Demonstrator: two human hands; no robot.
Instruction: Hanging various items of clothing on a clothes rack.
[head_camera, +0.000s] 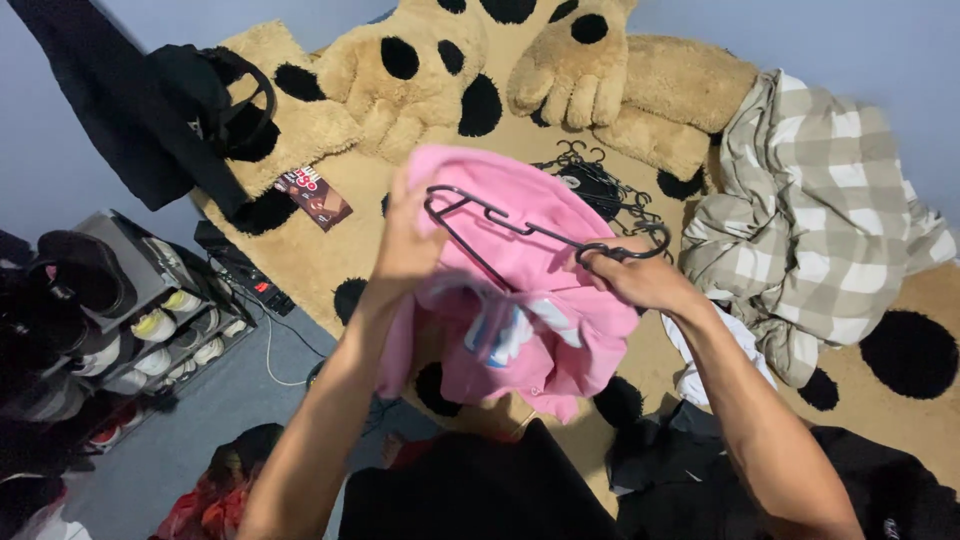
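Note:
My left hand (405, 250) grips the upper part of a pink garment (530, 330) and holds it up over the bed. My right hand (640, 278) holds a black plastic hanger (520, 228) by its hook end, and the hanger lies across the pink cloth. The garment has a light blue and white patch near its middle and hangs bunched between my two hands. A pile of more black hangers (600, 185) lies on the blanket just beyond the garment.
A tan plush blanket with black spots (330, 250) covers the bed, with a big spotted plush toy (440, 60) at the back. A beige checked cloth (820, 210) is heaped on the right. Dark clothes (480, 490) lie close to me. A shoe rack (130, 310) stands at left.

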